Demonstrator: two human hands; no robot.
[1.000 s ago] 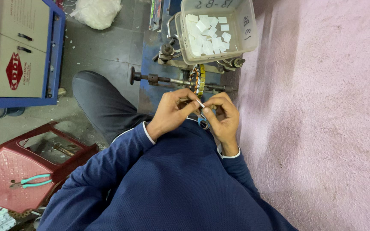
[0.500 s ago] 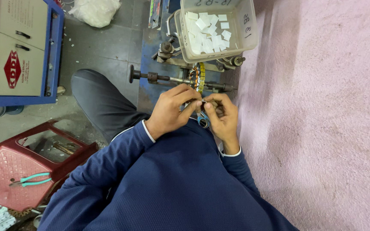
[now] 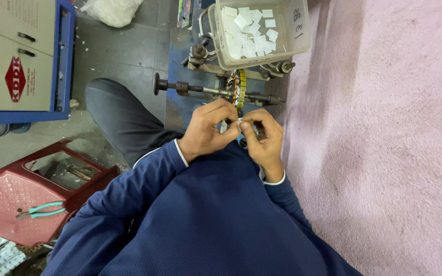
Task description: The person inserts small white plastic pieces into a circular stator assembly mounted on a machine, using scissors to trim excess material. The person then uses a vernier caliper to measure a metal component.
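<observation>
Just below the wound metal core [image 3: 239, 88], the left hand [image 3: 208, 130] and right hand [image 3: 264, 138] pinch a small white piece [image 3: 240, 121] together, each grip closed on it.

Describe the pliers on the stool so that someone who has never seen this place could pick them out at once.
Start at the dark red plastic stool on the floor at the lower left, beside the person's blue sleeve. The pliers lie flat on its perforated seat, near the right edge. Their turquoise handles set them apart: nothing else on the stool has that colour.
</observation>
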